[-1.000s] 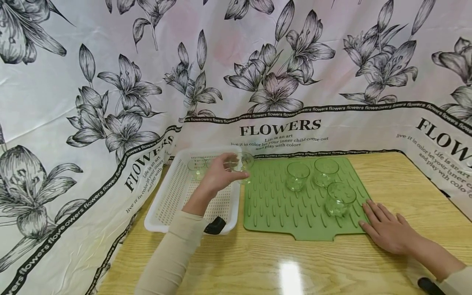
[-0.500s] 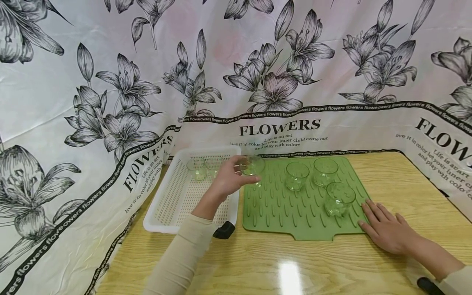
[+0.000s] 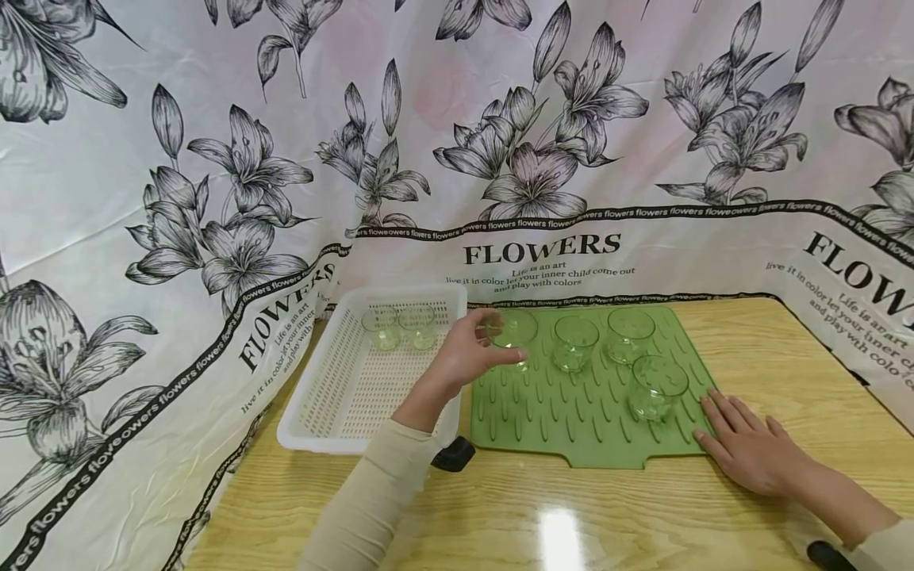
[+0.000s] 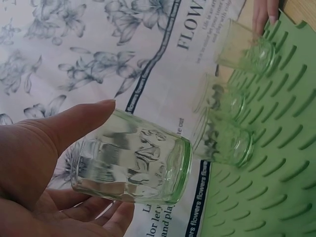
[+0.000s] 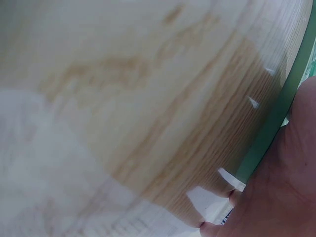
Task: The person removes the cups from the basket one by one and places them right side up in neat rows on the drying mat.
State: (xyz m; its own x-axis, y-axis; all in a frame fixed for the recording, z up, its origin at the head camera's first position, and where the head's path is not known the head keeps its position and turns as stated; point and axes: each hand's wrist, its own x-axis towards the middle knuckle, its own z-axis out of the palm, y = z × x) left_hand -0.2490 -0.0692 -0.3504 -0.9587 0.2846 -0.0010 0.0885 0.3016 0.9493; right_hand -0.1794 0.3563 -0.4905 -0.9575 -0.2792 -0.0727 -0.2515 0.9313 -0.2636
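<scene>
My left hand (image 3: 462, 349) grips a clear drinking glass (image 3: 516, 331) between thumb and fingers, at the left part of the green drying mat (image 3: 524, 428). In the left wrist view this glass (image 4: 131, 165) shows from the side, apart from the mat. Three more glasses stand on the mat: one (image 3: 575, 345) just right of the held one, one (image 3: 630, 337) at the back and one (image 3: 658, 387) nearer the front right. My right hand (image 3: 753, 448) lies with fingers extended at the mat's right edge, touching it; the right wrist view shows part of that hand (image 5: 276, 182).
Left of the mat stands a white perforated basket (image 3: 296, 432) with two glasses, a left one (image 3: 382, 329) and a right one (image 3: 418, 329), towards its back. Wooden tabletop (image 3: 514, 507) lies in front, and a flower-printed curtain (image 3: 428, 190) hangs behind and to the left.
My left hand has carried the glass rightward from over the basket's right side to over the mat's left part. Both basket glasses are now uncovered. The right hand has stayed put.
</scene>
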